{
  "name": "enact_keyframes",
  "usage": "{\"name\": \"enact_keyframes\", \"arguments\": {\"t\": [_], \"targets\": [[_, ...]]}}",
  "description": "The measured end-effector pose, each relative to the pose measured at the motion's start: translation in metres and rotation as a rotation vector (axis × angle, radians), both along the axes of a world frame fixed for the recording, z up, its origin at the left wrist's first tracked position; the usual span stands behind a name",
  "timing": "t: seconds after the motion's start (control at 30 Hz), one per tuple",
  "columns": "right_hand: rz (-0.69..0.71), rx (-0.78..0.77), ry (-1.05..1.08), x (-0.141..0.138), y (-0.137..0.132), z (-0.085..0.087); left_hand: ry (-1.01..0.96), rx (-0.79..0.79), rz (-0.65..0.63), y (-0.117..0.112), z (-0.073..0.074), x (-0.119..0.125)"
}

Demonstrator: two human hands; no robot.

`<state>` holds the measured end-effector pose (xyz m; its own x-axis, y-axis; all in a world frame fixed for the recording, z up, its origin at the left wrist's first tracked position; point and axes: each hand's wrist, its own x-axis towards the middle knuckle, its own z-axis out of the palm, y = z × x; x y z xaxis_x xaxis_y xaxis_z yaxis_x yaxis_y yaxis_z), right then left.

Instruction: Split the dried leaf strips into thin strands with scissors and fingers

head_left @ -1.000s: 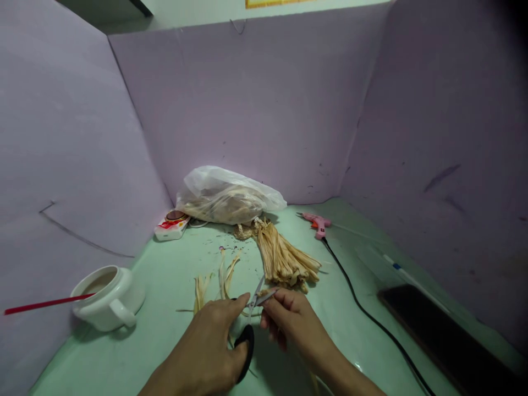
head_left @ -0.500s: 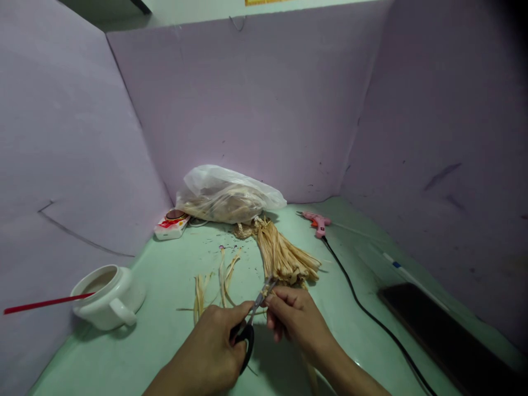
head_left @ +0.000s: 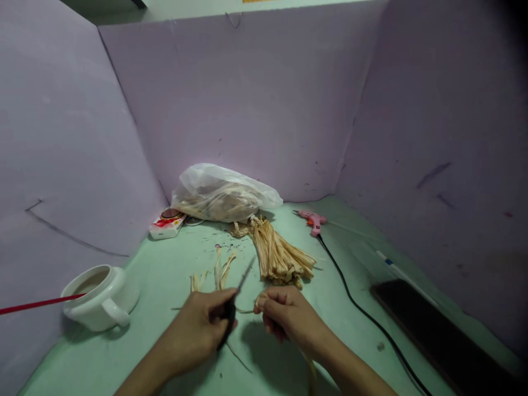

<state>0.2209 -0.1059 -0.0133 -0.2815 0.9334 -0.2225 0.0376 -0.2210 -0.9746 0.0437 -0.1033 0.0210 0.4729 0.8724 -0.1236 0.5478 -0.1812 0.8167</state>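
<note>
My left hand (head_left: pixel 200 324) is closed around the black handles of a pair of scissors (head_left: pixel 244 276), whose blades point up and away, smeared by motion. To its right, my right hand (head_left: pixel 291 316) pinches a pale straw-coloured fibre strip (head_left: pixel 261 300) between thumb and fingers; a length of it hangs below the wrist. Just beyond the right hand lies a bundle of dried fibre strips (head_left: pixel 280 253), tied at its far end. Several loose strips (head_left: pixel 223 270) lie past the left hand, partly hidden by it.
A clear plastic bag of fibre (head_left: pixel 226 195) rests by the back panel, beside a small red-and-white box (head_left: pixel 167 226). A white mug (head_left: pixel 101 300) with a red stick stands left. At right are a pink glue gun (head_left: pixel 314 220), its black cord, a pen (head_left: pixel 406 278) and a dark phone (head_left: pixel 433 330).
My left hand has drawn the scissors leftward, off the strip in my right hand. The right hand keeps its pinch in nearly the same place. The view has shifted slightly.
</note>
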Motion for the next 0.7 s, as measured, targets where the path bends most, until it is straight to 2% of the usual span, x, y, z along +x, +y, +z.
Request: {"name": "enact_keyframes", "arguments": {"t": [0.07, 0.17, 0.23, 0.3, 0.43, 0.53, 0.6, 0.7], "targets": [[0.056, -0.003, -0.022, -0.003, -0.002, -0.002, 0.131, 0.148, 0.146, 0.014, -0.004, -0.016], [0.108, -0.001, -0.060, -0.008, -0.006, -0.003, 0.498, 0.278, 0.374, 0.037, -0.011, -0.042], [0.111, 0.006, -0.067, -0.010, -0.009, -0.004, 0.720, 0.290, 0.450, 0.050, -0.017, -0.056], [0.123, 0.008, -0.062, -0.011, -0.012, -0.004, 0.862, 0.288, 0.485, 0.059, -0.025, -0.068], [0.188, -0.011, -0.013, -0.014, -0.016, -0.007, 0.969, 0.271, 0.503, 0.067, -0.038, -0.080], [0.164, -0.025, -0.023, -0.016, -0.012, -0.007, 0.985, 0.293, 0.499, 0.069, -0.042, -0.082], [0.135, 0.006, -0.062, -0.014, -0.011, -0.002, 0.980, 0.295, 0.486, 0.071, -0.042, -0.083], [0.106, 0.112, -0.227, 0.005, -0.022, 0.018, 0.912, 0.304, 0.487, 0.075, -0.045, -0.086]]}}
